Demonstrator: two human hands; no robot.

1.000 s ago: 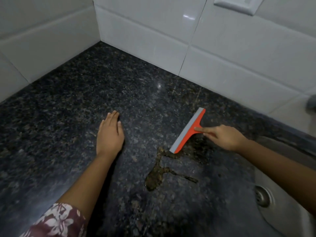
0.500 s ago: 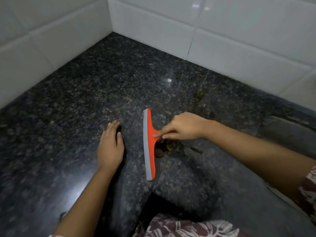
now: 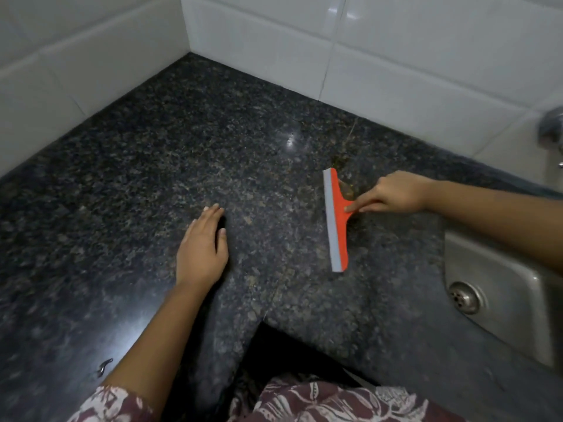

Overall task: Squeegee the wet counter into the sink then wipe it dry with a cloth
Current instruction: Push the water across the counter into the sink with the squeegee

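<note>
Mostly hidden under the right hand [image 3: 393, 194], the orange squeegee [image 3: 336, 220] has its handle gripped, forefinger stretched along it. Its blade lies on the dark counter [image 3: 152, 178], left of the sink [image 3: 502, 284], which the frame's edge cuts off. The left hand [image 3: 202, 248] rests flat, fingers together. A tap [image 3: 551, 126] blurs far right.

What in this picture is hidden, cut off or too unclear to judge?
Head view only.
Squeegee: handle covered by the right hand.
Sink: cut by the right edge, partly behind the forearm.
Tap: blurred, cut by the right edge.
Wetness on the counter: lost in dark speckled stone.
</note>
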